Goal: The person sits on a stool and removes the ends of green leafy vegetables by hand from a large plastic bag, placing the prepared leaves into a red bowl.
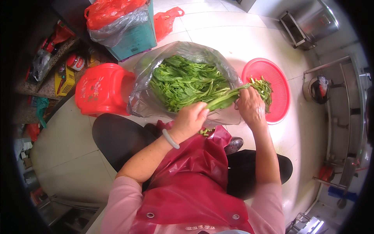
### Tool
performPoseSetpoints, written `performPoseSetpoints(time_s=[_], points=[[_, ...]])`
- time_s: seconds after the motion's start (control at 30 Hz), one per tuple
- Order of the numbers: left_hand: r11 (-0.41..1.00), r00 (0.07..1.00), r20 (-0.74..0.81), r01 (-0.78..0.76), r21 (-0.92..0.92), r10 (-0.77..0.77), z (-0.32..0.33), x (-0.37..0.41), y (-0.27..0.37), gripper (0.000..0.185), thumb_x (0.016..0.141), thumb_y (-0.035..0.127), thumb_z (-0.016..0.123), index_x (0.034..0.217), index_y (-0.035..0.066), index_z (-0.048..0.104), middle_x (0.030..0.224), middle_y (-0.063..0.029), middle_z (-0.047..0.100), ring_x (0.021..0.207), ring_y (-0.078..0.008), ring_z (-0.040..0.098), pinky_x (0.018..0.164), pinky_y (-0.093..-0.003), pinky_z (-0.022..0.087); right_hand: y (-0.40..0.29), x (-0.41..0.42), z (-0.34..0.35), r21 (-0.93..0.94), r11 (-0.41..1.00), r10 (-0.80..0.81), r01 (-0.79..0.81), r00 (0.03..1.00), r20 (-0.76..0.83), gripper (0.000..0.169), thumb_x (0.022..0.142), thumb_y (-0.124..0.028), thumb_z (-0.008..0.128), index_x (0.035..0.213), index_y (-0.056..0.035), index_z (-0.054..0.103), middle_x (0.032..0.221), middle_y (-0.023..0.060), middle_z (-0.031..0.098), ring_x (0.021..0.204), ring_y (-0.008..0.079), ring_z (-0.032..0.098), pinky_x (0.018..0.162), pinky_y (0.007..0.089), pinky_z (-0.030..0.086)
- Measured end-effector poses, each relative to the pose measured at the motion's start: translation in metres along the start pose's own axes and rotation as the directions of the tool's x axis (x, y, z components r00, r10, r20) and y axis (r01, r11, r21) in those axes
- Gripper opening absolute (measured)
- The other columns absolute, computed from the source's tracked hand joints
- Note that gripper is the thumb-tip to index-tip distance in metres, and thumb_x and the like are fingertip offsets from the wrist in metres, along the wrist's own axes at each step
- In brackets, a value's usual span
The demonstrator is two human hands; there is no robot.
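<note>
A green leafy vegetable stalk (223, 99) stretches between my two hands. My left hand (191, 117), with a pale bangle at the wrist, grips its lower left part. At the stalk's upper right end, the fingers of my right hand (252, 106) are closed on it. Below and behind the stalk stands a clear plastic bag (143, 101) full of leafy greens (181, 79). Just beyond my right hand sits a red plastic basket (281, 87), holding a heap of cut stems (264, 87). Several short stem pieces (206, 132) lie on my dark red apron (192, 187).
A red plastic stool (102, 89) stands left of the bag. Behind it is a teal box (133, 41) topped by a red plastic bag (114, 13). Shelves with jars (76, 62) line the left side; a metal rack (346, 117) stands at right on the tiled floor (70, 152).
</note>
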State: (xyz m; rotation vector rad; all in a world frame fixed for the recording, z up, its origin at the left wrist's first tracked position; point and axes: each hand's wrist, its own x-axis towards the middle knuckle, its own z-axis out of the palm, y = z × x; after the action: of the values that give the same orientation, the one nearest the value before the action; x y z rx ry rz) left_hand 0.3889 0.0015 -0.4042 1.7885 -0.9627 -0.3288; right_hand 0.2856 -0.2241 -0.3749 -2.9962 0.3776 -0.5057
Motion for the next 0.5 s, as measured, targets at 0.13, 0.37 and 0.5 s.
performPoseSetpoints(time_s=[0.13, 0.37, 0.5], points=[[0.992, 0.995, -0.04, -0.095, -0.083, 0.092, 0.002, 0.002, 0.012, 0.013, 0.093, 0.012, 0.062, 0.099, 0.001, 0.06, 0.078, -0.0172, 0.063, 0.067, -0.0364, 0.061, 0.06, -0.0408, 0.047, 0.082, -0.006, 0.036, 0.417, 0.693, 0.593, -0.588, 0.794, 0.133, 0.004, 0.09, -0.011, 0.055, 0.09, -0.007, 0.056, 0.075, 0.0056, 0.054, 0.062, 0.0212, 0.055, 0.057, 0.0347, 0.049], [0.994, 0.997, -0.022, -0.07, 0.081, 0.072, -0.011, -0.001, -0.003, 0.01, 0.089, 0.012, 0.062, 0.093, 0.003, 0.06, 0.077, -0.0159, 0.062, 0.07, -0.037, 0.062, 0.06, -0.0461, 0.047, 0.002, 0.019, -0.031, 0.286, 0.951, -0.061, 0.12, 0.976, -0.208, 0.013, 0.085, 0.002, 0.064, 0.095, -0.005, 0.063, 0.089, 0.0081, 0.063, 0.076, 0.0253, 0.062, 0.065, 0.0348, 0.051], [0.983, 0.994, 0.034, -0.103, 0.154, 0.099, -0.013, 0.001, 0.004, 0.016, 0.086, 0.009, 0.066, 0.1, 0.001, 0.063, 0.086, -0.0167, 0.067, 0.075, -0.0358, 0.065, 0.065, -0.0432, 0.051, -0.045, 0.01, -0.023, 0.15, 0.977, -0.191, 0.153, 0.941, 0.281, 0.02, 0.079, -0.004, 0.067, 0.099, -0.0092, 0.067, 0.091, 0.0085, 0.064, 0.087, 0.0307, 0.064, 0.074, 0.0394, 0.054]])
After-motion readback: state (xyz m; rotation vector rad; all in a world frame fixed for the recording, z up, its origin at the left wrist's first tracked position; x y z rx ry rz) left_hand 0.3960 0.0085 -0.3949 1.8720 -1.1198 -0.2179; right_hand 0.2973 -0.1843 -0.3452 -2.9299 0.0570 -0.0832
